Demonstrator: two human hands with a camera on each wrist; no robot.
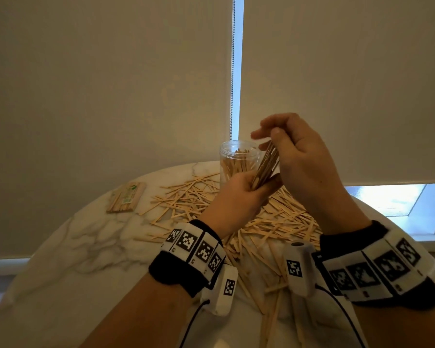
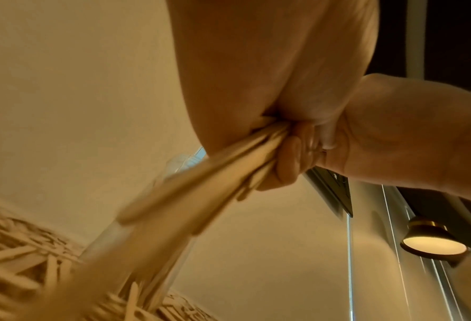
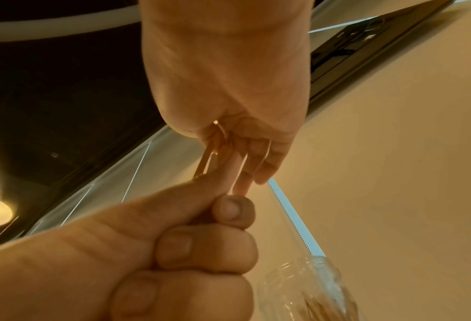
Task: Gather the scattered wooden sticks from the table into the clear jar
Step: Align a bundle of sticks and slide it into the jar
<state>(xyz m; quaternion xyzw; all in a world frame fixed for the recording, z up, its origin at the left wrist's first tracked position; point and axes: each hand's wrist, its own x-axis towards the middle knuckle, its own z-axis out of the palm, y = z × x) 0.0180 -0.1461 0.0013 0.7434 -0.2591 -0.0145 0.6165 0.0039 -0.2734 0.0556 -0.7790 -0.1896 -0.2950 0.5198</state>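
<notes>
A bundle of wooden sticks [image 1: 266, 164] stands tilted just in front of the clear jar [image 1: 232, 159], which holds several sticks. My left hand [image 1: 239, 194] grips the bundle's lower end, fingers curled round it [image 2: 289, 165]. My right hand [image 1: 294, 151] pinches the upper end between thumb and fingers, level with the jar's rim. The bundle [image 2: 201, 186] looks blurred in the left wrist view. In the right wrist view my right hand [image 3: 228, 97] hangs above my left hand [image 3: 195, 249], with the jar [image 3: 311, 286] at the lower right. Many loose sticks [image 1: 281, 222] lie on the marble table [image 1: 86, 259].
A wrapped pack of sticks [image 1: 126, 200] lies at the table's back left. Roller blinds and a bead chain [image 1: 232, 71] hang right behind the jar. The loose pile spreads from the jar toward me, under both wrists.
</notes>
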